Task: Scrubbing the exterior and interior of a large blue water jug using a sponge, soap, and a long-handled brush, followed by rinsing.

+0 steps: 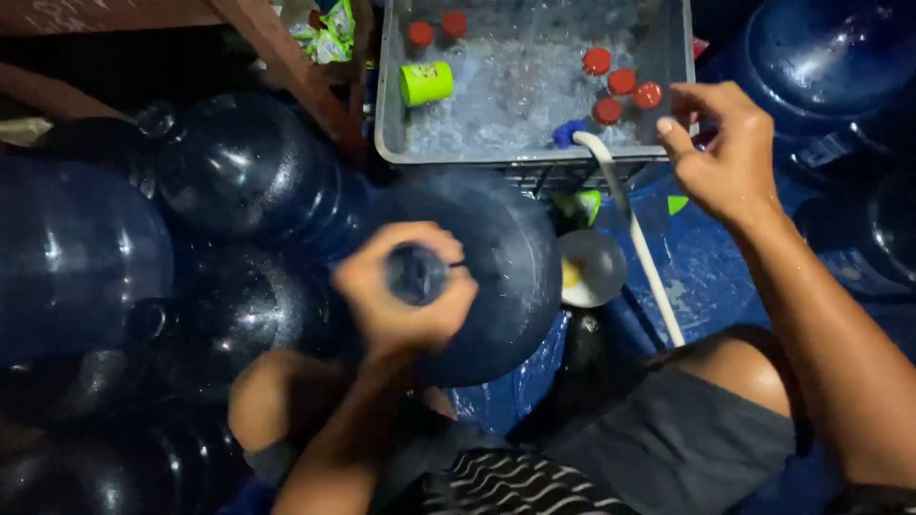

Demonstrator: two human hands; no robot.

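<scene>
Two bare hands work over a crowd of big dark-blue plastic water jugs. The left hand (pixel 405 296) sits near the centre of the view, its fingers curled around the neck of one large dark-blue round water jug (pixel 496 272) that stands between the person's knees; the hand is blurred, so how tightly it grips I cannot tell. The right hand (pixel 720 148), at about two o'clock from the jug, hangs open with fingers spread and loosely bent, holding nothing, just beside the near right corner of a grey plastic crate (pixel 391 133) filled with water. Small red round bottle caps (pixel 622 82) float in the crate near that hand, and a lime-green plastic cup (pixel 426 83) floats at its left side. A white flexible hose (pixel 641 257) runs from the crate's near edge down toward five o'clock. A small round metal bowl (pixel 592 268) lies just right of the jug. More dark jugs (pixel 243 172) stand at nine and ten o'clock.
</scene>
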